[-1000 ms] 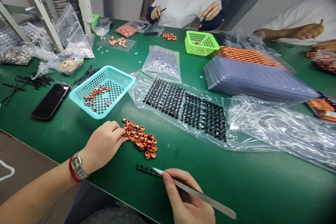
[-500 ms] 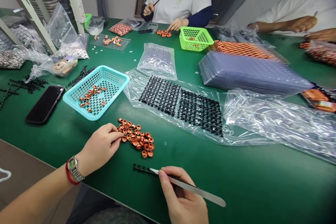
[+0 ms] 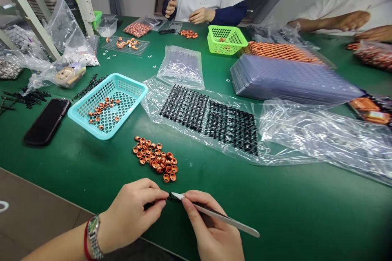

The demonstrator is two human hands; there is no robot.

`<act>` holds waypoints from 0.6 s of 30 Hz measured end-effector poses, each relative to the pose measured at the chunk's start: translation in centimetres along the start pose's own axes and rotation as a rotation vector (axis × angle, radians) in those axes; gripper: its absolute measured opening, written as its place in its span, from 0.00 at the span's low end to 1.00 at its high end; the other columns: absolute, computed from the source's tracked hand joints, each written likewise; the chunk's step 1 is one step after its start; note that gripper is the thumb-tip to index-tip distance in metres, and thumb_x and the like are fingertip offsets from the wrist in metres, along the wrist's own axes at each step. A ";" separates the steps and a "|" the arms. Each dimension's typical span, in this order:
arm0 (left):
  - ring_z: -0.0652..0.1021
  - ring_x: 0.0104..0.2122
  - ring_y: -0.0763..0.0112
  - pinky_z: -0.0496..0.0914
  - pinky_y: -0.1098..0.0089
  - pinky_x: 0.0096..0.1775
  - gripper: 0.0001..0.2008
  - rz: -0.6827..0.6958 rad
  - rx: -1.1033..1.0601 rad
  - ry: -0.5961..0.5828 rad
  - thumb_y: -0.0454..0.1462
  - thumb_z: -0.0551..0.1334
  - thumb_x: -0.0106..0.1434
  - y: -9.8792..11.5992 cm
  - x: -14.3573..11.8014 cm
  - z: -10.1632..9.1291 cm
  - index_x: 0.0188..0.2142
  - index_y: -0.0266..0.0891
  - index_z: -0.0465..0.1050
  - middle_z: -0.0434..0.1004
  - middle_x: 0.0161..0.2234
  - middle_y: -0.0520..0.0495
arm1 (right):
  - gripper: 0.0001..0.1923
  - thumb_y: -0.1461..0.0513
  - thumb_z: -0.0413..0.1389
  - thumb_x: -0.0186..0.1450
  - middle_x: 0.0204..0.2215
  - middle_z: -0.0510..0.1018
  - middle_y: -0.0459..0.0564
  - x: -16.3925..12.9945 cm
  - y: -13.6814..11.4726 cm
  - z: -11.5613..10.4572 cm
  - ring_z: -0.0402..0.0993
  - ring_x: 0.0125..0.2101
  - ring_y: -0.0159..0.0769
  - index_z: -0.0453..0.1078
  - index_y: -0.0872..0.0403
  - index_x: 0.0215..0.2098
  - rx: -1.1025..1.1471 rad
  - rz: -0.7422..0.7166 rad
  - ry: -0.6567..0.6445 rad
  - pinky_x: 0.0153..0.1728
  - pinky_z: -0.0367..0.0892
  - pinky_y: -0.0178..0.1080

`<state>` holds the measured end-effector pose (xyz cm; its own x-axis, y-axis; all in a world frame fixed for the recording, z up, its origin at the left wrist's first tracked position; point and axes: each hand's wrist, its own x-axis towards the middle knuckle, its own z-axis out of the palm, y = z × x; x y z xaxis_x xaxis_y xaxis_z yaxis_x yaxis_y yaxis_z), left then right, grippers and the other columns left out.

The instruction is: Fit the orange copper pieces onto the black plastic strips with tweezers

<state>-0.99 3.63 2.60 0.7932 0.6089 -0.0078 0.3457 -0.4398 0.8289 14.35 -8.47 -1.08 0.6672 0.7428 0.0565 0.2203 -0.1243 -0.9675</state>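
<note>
My left hand (image 3: 137,208), with a watch at its wrist, is closed in a pinch over the left end of a small black plastic strip (image 3: 172,196). Its fingers hide most of that strip. Closed around a pair of metal tweezers (image 3: 226,221), my right hand (image 3: 211,224) keeps the pale tip on the strip, close to my left fingertips. Beyond both hands lies a loose pile of small copper-coloured cups (image 3: 156,158). Whether my left fingers also hold a cup cannot be made out.
A light blue basket (image 3: 141,91) with several cups stands left of centre, beside a black phone (image 3: 47,122). Rows of black strips (image 3: 183,108) lie on plastic film. Clear trays (image 3: 284,79) are stacked at right. A co-worker's hand (image 3: 202,15) is across the table.
My left hand has moved from the cup pile, right and toward me, to the black strip. My right hand and the tweezers have stayed almost in place.
</note>
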 end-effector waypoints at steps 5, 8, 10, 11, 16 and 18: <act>0.84 0.35 0.66 0.77 0.71 0.38 0.13 -0.020 -0.048 0.029 0.28 0.62 0.67 -0.3 0.1 -0.3 0.43 0.37 0.86 0.86 0.37 0.43 | 0.10 0.54 0.66 0.68 0.33 0.85 0.52 0.1 0.3 -0.1 0.85 0.33 0.39 0.82 0.51 0.35 0.013 0.014 -0.026 0.35 0.81 0.34; 0.84 0.35 0.65 0.78 0.71 0.38 0.12 -0.064 -0.077 0.042 0.29 0.63 0.66 -0.3 0.1 -0.1 0.44 0.36 0.85 0.86 0.37 0.43 | 0.10 0.53 0.66 0.67 0.35 0.86 0.52 0.1 0.4 -0.1 0.85 0.35 0.40 0.83 0.51 0.35 0.018 0.022 -0.040 0.37 0.82 0.36; 0.84 0.35 0.65 0.79 0.70 0.39 0.13 -0.095 -0.102 0.054 0.30 0.63 0.66 -0.3 0.2 0.0 0.46 0.35 0.84 0.86 0.37 0.42 | 0.10 0.53 0.66 0.67 0.35 0.86 0.53 0.1 0.3 -0.1 0.85 0.35 0.40 0.83 0.51 0.35 0.037 0.032 -0.025 0.37 0.82 0.36; 0.84 0.35 0.65 0.79 0.70 0.39 0.13 -0.102 -0.115 0.062 0.30 0.63 0.66 -0.3 0.2 0.0 0.46 0.35 0.84 0.86 0.37 0.42 | 0.10 0.53 0.67 0.67 0.35 0.86 0.52 0.1 0.2 -0.1 0.85 0.34 0.40 0.83 0.50 0.35 0.052 0.036 -0.012 0.37 0.82 0.36; 0.84 0.33 0.66 0.79 0.72 0.37 0.11 -0.096 -0.167 0.126 0.31 0.64 0.65 0.1 0.1 -0.1 0.43 0.37 0.86 0.86 0.36 0.43 | 0.01 0.61 0.66 0.68 0.34 0.86 0.48 -0.6 -0.1 -0.2 0.86 0.34 0.36 0.81 0.47 0.37 0.201 -0.095 0.060 0.35 0.81 0.32; 0.84 0.32 0.66 0.79 0.72 0.37 0.10 -0.118 -0.205 0.139 0.32 0.66 0.65 0.4 -0.1 0.0 0.43 0.38 0.87 0.87 0.34 0.44 | 0.06 0.65 0.65 0.68 0.35 0.86 0.47 -1.0 -0.2 -0.3 0.85 0.35 0.36 0.80 0.46 0.39 0.232 -0.182 0.027 0.36 0.80 0.33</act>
<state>-0.92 3.37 2.96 0.6722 0.7389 -0.0463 0.3121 -0.2261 0.9228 13.85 -9.36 -0.89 0.6510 0.7207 0.2382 0.1717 0.1659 -0.9711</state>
